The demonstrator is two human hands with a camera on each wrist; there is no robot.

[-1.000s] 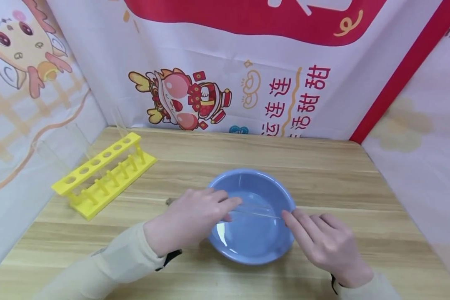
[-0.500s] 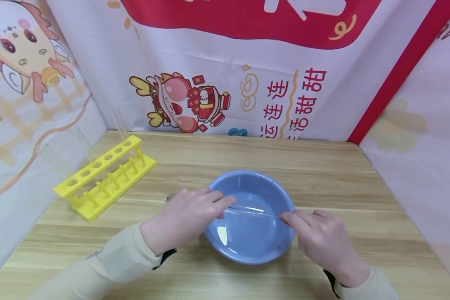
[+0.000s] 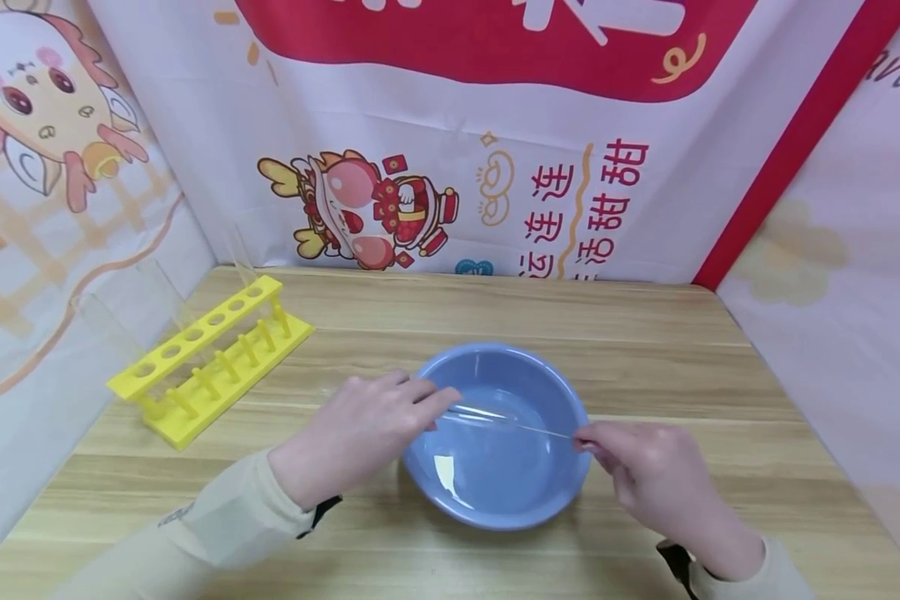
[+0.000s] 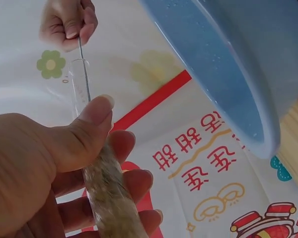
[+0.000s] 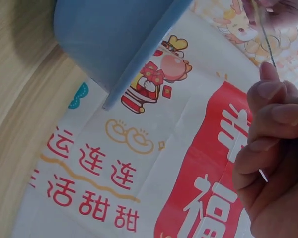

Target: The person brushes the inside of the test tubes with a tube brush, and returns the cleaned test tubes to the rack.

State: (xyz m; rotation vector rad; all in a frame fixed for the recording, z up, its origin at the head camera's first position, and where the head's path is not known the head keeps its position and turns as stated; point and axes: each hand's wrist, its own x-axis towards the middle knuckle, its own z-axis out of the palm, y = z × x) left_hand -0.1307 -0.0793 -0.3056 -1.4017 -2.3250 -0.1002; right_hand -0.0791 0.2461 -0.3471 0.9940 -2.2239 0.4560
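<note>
Cream-coloured sleeves (image 3: 217, 525) come in from the near side of the basin (image 3: 487, 367), with a black strap (image 3: 321, 515) at each wrist. The left hand (image 3: 363, 429) is at the left side of the basin and grasps a test tube (image 3: 476, 412), thumb on one side, fingers curled on the other; such a hold probably keeps the smooth glass from turning. The right hand (image 3: 656, 467), at the right side of the basin, is clenched around the thin wire handle (image 3: 543, 431) of a tube brush (image 4: 107, 191), which seems to give a firm grip along the wire.

The tube is held over the basin, its mouth towards the right hand, so the wire can pass inside without much bending. Under the left fingers, brownish bristles (image 4: 114, 210) fill the tube and look pressed by its wall.

The basin itself is blue, round and glossy, likely plastic; it stands below perhaps in order to catch drops. Whether it contains water, I cannot tell surely.

Left of the basin and farther, a yellow test tube rack (image 3: 232, 385), with round holes above and pegs on its base, carries three clear tubes (image 3: 108, 327), presumably so that they do not roll on the wood-grained table (image 3: 645, 358).

Behind the basin hangs a white, slightly creased cloth (image 3: 420, 125), printed with a dragon figure (image 3: 360, 208) and red characters (image 3: 551, 217).
</note>
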